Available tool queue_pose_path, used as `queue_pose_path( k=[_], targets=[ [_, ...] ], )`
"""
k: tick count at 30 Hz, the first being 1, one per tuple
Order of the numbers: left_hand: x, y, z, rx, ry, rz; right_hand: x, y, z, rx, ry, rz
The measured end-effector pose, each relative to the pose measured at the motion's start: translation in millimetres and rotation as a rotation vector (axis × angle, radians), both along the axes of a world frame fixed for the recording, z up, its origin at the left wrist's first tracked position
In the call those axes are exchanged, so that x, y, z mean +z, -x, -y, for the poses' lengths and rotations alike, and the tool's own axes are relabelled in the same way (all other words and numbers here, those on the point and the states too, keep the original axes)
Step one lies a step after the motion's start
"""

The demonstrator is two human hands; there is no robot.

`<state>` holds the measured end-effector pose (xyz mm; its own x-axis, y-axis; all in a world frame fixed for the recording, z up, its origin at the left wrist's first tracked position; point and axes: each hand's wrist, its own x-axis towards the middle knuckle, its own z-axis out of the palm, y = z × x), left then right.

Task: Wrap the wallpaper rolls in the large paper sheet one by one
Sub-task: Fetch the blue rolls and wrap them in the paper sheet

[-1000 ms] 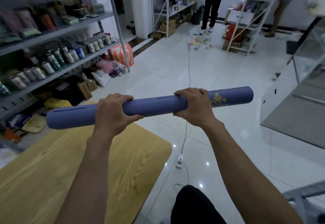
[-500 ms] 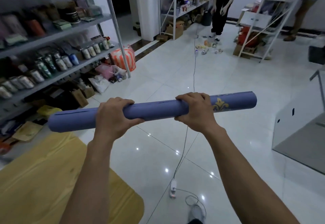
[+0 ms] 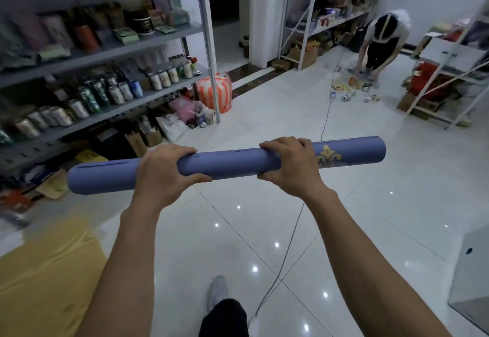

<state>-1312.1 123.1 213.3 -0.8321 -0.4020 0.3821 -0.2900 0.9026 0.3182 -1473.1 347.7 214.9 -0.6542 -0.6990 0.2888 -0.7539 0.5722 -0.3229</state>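
Note:
I hold a blue wallpaper roll point(image 3: 227, 164) with a gold ornament near its right end, level in front of me above the white tiled floor. My left hand point(image 3: 164, 172) grips it left of the middle, fingers curled over the top. My right hand point(image 3: 291, 164) grips it right of the middle, next to the ornament. A wood-grain surface point(image 3: 47, 278) lies at the lower left, blurred. No large paper sheet shows in this view.
A grey shelf rack point(image 3: 105, 77) full of cans and boxes runs along the left, with bags at its foot. A cable point(image 3: 288, 244) crosses the floor. A person point(image 3: 381, 43) bends over small items at the back right. My shoe point(image 3: 217, 289) steps ahead.
The view has moved forward and right, so the wood-grain surface slid to the lower left. Both hands keep the same grip on the roll. The person at the back bent down.

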Motion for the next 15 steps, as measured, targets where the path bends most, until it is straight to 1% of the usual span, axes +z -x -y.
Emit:
queue_pose_path(
  k=[3,7,11,15],
  targets=[
    [-7.3,29.6,47.9,0.014,0.008,-0.009,-5.2,39.1,47.9,0.035,-0.002,-0.039],
    [-9.8,71.5,132.6,0.041,0.04,-0.006,-6.4,86.8,136.9,0.065,-0.006,-0.057],
    [7.4,101.3,218.6,0.084,0.025,0.005,9.1,126.5,232.7,0.112,-0.008,-0.042],
    [34.8,115.9,289.2,0.134,0.059,-0.038,31.3,153.1,315.9,0.182,0.016,-0.074]
  ],
)
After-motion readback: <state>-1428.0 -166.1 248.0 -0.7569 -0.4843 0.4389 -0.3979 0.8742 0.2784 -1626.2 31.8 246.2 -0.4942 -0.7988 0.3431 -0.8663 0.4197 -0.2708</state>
